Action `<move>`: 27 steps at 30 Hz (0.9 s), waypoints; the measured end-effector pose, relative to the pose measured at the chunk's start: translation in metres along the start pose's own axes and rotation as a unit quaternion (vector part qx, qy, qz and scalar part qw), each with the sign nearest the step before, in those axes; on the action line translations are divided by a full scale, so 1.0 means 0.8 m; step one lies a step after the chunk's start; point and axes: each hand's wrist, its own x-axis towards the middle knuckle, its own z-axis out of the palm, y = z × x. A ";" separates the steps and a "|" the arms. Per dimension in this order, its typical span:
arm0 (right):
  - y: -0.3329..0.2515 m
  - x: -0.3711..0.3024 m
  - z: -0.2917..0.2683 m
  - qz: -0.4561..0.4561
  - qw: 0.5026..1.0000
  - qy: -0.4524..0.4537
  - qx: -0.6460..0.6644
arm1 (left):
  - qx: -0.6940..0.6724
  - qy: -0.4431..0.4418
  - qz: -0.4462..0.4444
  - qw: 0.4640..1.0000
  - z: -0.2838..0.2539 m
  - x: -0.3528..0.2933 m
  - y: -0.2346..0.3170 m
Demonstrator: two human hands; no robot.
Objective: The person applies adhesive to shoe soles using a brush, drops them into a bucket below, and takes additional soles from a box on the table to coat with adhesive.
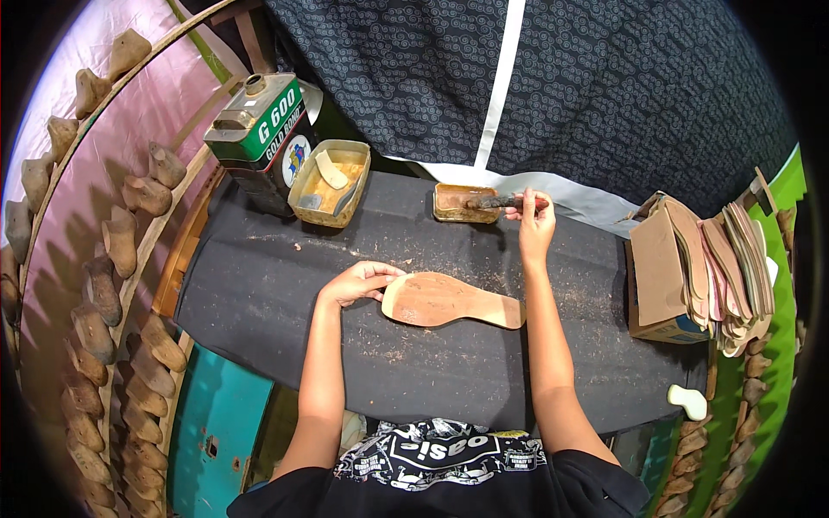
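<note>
Sole piece (445, 300), tan with paler ends, lies flat on the dark-covered bench (259, 302), its broad end toward the left and its narrow end just beside the right forearm. The left hand (356, 284) pinches the edge of the broad end between thumb and fingers. The right hand (534, 223) is closed around a dark, slender tool (492, 202), probably a brush, though its tip is hard to make out; it reaches into a small shallow tray (445, 201) near the bench's far edge.

Left of that tray stands a larger translucent tub (332, 216) holding a pale flat piece (330, 171), with a green-and-black metal can (255, 129) next to it. On the right, a cardboard box (652, 281) is packed with upright sole-shaped pieces (734, 255). Light shavings (389, 344) are scattered across the bench cover. Racks of wooden shoe lasts (119, 242) line the left side.
</note>
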 end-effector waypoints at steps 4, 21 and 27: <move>0.003 0.001 -0.011 -0.018 0.999 0.022 0.041 | -0.001 -0.004 0.006 1.000 0.000 0.002 -0.003; -0.062 -0.162 -0.020 0.051 0.989 -0.115 0.077 | -0.006 -0.039 0.069 0.997 -0.010 0.000 -0.007; -0.061 -0.189 -0.002 0.035 0.974 -0.200 0.101 | -0.018 -0.038 0.058 0.997 -0.009 0.001 -0.007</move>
